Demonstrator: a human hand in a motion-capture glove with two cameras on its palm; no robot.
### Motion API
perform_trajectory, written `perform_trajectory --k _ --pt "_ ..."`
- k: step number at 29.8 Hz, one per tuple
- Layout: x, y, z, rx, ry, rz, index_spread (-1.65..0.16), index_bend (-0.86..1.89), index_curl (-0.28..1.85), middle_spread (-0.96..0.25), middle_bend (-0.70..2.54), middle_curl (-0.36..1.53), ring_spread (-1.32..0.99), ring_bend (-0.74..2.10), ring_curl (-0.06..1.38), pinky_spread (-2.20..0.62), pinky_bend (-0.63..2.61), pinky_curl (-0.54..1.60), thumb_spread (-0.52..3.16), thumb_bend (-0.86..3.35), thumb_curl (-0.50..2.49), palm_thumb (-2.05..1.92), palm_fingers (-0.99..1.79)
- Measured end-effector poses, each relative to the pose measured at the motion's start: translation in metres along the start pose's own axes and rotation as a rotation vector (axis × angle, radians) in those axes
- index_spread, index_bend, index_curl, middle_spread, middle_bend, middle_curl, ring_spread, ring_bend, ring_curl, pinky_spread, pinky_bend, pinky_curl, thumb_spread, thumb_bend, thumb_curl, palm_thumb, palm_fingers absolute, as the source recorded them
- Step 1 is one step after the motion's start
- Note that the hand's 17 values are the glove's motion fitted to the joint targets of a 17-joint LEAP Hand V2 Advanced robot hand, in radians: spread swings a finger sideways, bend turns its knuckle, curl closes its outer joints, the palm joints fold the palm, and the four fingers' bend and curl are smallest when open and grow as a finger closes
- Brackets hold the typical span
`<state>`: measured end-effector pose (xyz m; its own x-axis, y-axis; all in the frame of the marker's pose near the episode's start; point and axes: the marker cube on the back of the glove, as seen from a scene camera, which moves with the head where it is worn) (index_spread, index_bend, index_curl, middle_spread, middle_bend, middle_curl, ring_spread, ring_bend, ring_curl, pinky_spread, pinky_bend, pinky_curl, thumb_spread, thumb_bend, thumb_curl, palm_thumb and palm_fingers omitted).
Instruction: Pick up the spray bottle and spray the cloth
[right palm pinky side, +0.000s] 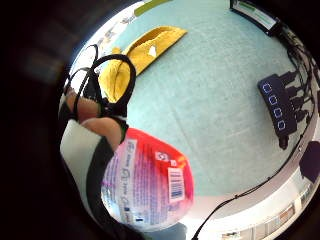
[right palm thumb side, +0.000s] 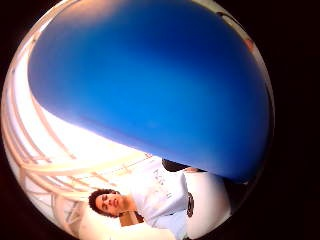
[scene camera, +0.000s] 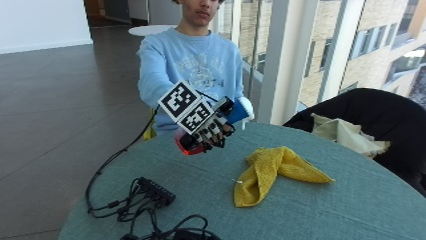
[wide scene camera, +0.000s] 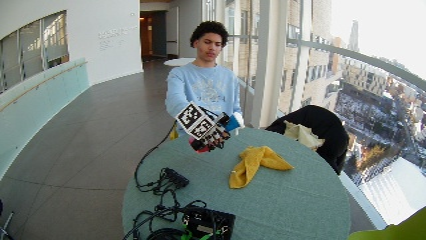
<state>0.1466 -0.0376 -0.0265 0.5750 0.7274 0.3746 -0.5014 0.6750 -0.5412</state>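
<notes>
Cloth (scene camera: 276, 172) lies on table (scene camera: 346, 210), mid. Spray bottle (scene camera: 190, 142) in right hand (scene camera: 210, 127), above table edge, well apart frm cloth. Power strip (scene camera: 156, 190) nr opposite edge frm cloth.

Round desk (scene camera: 373, 210) with teal cloth top, set in a long corridor. Floor (wide scene camera: 80, 165) dark grey, glossy. Left wall (wide scene camera: 40, 100) pale green below, inset windows above. Right side: tall windows (wide scene camera: 313, 65) with white column (wide scene camera: 266, 60), buildings outside, bright daylight. Black chair (scene camera: 379, 120) beside desk. Small white round table (wide scene camera: 178, 61) further back.
</notes>
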Motion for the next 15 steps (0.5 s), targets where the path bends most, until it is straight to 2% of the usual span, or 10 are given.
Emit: perform_trajectory --k 15 --pt "-0.0034 -0.0026 0.0031 -0.018 0.016 -0.005 -0.19 0.14 0.37 -0.06 0.43 0.48 -0.05 0.57 0.4 0.06 0.28 0.37 0.79 -0.03 0.61 0.83 1.19"
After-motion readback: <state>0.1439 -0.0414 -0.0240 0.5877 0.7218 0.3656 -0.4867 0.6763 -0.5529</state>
